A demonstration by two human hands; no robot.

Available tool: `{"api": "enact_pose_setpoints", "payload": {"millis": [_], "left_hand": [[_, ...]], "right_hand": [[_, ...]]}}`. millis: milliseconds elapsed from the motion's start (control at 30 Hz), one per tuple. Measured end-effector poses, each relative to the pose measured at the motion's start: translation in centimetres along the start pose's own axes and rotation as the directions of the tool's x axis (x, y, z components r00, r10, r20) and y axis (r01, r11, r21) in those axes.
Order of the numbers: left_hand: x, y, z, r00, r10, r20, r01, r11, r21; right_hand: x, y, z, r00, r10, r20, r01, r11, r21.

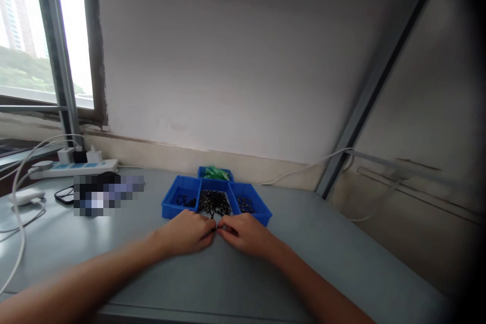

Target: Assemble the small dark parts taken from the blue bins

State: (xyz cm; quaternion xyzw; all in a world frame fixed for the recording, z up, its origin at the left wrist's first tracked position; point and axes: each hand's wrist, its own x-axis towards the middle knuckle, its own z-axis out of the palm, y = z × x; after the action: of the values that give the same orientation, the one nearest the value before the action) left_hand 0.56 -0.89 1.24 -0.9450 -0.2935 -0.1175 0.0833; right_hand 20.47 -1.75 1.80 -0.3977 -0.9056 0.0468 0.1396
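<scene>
My left hand (190, 231) and my right hand (245, 233) meet in front of the blue bins, fingertips pinched close together. Between them is a small dark piece (214, 229), too small to name; both hands seem to grip it. Just beyond my fingers, the middle blue bin (216, 184) holds a heap of small black parts (214, 201). The left blue bin (172, 205) has a few black pieces (186, 200) in it. More small dark parts (246, 204) lie in the right blue bin (261, 210).
Behind the bins a smaller blue bin (200, 174) holds green plastic (215, 173). A white power strip (108, 165) with plugs and cables stands at the back left, near a white adapter (27, 196) and a blurred-out item (108, 195). A metal post (364, 106) rises at the right.
</scene>
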Motion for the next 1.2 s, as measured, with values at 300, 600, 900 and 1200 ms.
{"api": "enact_pose_setpoints", "payload": {"millis": [300,600,900,1200], "left_hand": [[-0.04,-0.20,0.35,0.999,-0.030,0.010,0.030,0.999,0.020],[0.06,-0.11,-0.44,0.998,-0.026,-0.052,0.021,0.996,-0.086],[0.09,-0.26,-0.34,0.993,0.038,-0.112,-0.057,0.983,-0.176],[0.10,-0.22,-0.27,0.991,0.009,-0.135,-0.037,0.979,-0.201]], "right_hand": [[0.06,0.04,-0.18,0.999,0.034,0.018,-0.034,0.999,-0.021],[0.22,0.34,0.06,0.998,0.032,0.056,-0.029,0.999,-0.042],[0.29,0.03,-0.09,0.996,-0.020,0.087,0.010,0.994,0.113],[0.24,0.20,0.00,0.997,-0.014,0.081,0.005,0.994,0.111]]}}
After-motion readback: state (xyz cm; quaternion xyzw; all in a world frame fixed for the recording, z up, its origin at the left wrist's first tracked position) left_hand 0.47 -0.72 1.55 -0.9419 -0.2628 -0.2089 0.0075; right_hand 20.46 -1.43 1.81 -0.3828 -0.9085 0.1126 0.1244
